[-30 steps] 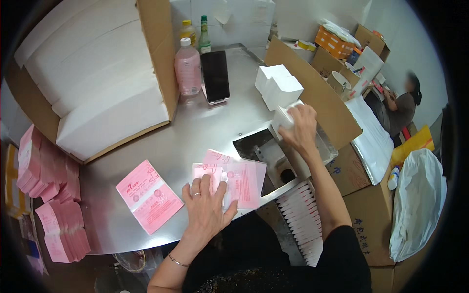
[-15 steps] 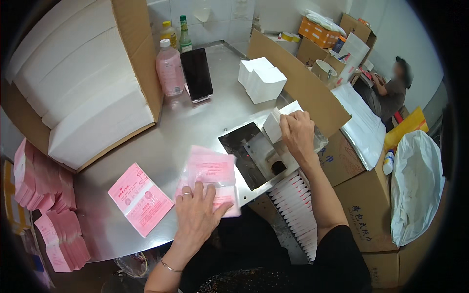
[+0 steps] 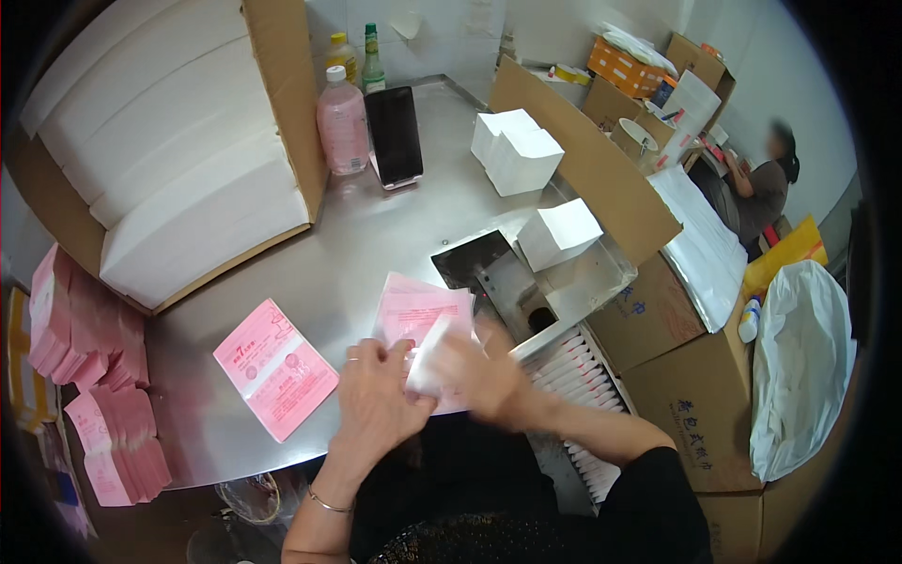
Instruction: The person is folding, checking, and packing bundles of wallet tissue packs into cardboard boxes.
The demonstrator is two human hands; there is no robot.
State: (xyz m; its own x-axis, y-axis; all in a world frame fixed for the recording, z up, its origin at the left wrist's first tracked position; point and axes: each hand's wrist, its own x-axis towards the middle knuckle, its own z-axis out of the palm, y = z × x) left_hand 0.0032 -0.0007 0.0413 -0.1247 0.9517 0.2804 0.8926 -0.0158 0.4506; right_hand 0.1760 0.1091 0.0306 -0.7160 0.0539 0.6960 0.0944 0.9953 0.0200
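Note:
My left hand (image 3: 381,395) bends its fingers over the left side of a pink printed plastic bag (image 3: 418,315), top of a small loose pile at the table's front edge. My right hand (image 3: 489,376), smeared by motion, grips a folded white tissue (image 3: 429,355) and brings it against that bag. Whether the tissue is inside the bag cannot be made out. To the left lies a neat stack of pink printed bags (image 3: 275,369). A block of white tissues (image 3: 560,233) stands beside the rectangular opening (image 3: 484,273) in the tabletop.
A large carton (image 3: 282,113) of white tissues stands at left, near bundled pink bags (image 3: 117,446). Behind are a phone on a stand (image 3: 395,136), a pink bottle (image 3: 343,122) and more tissue blocks (image 3: 517,150). Filled packets (image 3: 573,371) line a box below. A person (image 3: 761,183) sits far right.
My right hand has come left from the white tissue block to the pink bag, carrying a tissue. My left hand's spread fingers have drawn in on the bag. The view has shifted slightly.

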